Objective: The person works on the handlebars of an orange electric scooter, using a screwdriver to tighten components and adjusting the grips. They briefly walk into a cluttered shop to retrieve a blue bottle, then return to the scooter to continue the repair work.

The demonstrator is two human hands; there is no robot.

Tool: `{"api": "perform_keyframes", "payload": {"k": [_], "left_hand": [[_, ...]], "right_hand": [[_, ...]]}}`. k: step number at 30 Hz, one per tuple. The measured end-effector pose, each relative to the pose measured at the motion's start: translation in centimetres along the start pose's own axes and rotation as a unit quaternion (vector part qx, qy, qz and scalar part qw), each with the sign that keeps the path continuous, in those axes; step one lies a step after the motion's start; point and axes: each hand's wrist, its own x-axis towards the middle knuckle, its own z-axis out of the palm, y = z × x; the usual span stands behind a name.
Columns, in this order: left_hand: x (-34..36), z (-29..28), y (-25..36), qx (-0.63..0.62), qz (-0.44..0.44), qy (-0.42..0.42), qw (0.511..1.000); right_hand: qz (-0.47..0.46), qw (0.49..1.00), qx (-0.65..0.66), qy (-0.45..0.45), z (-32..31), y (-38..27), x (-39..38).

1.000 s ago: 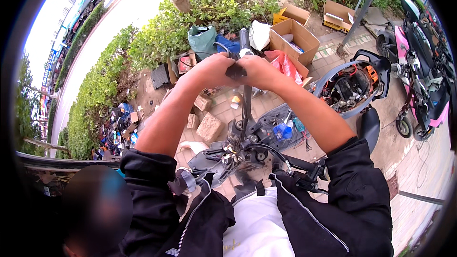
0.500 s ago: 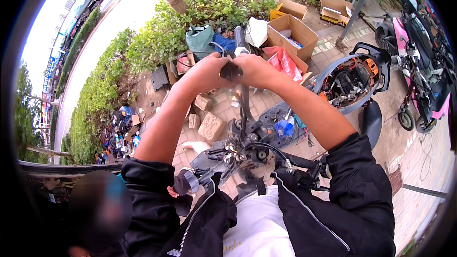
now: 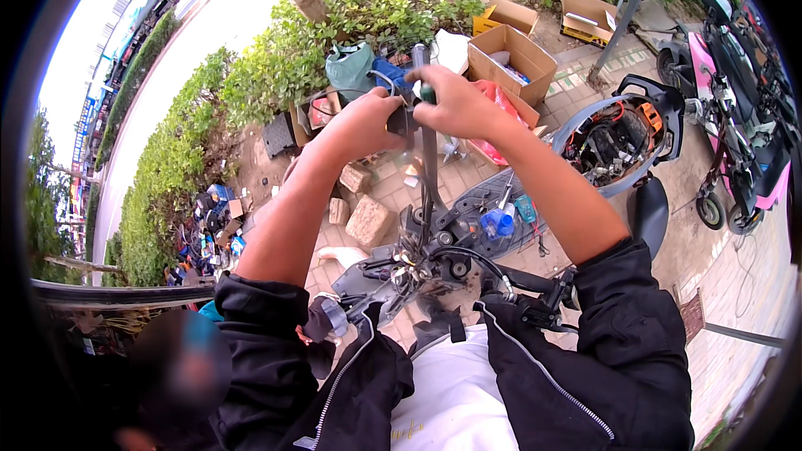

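Both arms reach forward over a partly stripped scooter frame (image 3: 409, 263) with bare wires bunched in its middle. My left hand (image 3: 368, 124) is closed around a dark part (image 3: 400, 123) at the top of an upright black tube (image 3: 429, 171). Just right of it, my right hand (image 3: 458, 107) curls its fingers around a short dark green handle (image 3: 428, 93); its tip is hidden, so I cannot tell what tool it is. Beyond the hands a grey and black handlebar grip (image 3: 420, 57) points away. A blue cup-like piece (image 3: 498, 223) and a teal meter-like device (image 3: 525, 209) lie on the frame's deck.
Stone blocks (image 3: 371, 220) lie left of the frame. Open cardboard boxes (image 3: 522, 58), a red bag (image 3: 501, 108) and a teal bag (image 3: 349, 71) are beyond. At right are a scooter body (image 3: 614, 146) with exposed wiring and parked pink scooters (image 3: 706, 67). Someone with a blurred head (image 3: 180, 367) is lower left.
My right hand has lifted slightly and shifted right, apart from the left hand, and the dark green handle now shows in it. My left hand stays on the dark part.
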Motion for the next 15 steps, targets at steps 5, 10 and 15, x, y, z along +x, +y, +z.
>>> {"api": "perform_keyframes", "payload": {"k": [5, 10, 15], "left_hand": [[0.2, 0.1, -0.4, -0.027, -0.023, -0.020, 0.999], [0.2, -0.1, -0.2, -0.046, -0.001, -0.011, 0.999], [0.2, 0.0, -0.4, -0.067, 0.014, -0.005, 0.998]], "right_hand": [[-0.109, 0.994, 0.005, 0.030, 0.1, -3.1, 0.1], [-0.129, 0.992, 0.002, 0.015, 0.5, -2.6, -0.1], [-0.130, 0.991, -0.005, 0.009, 0.5, -2.7, -0.3]]}}
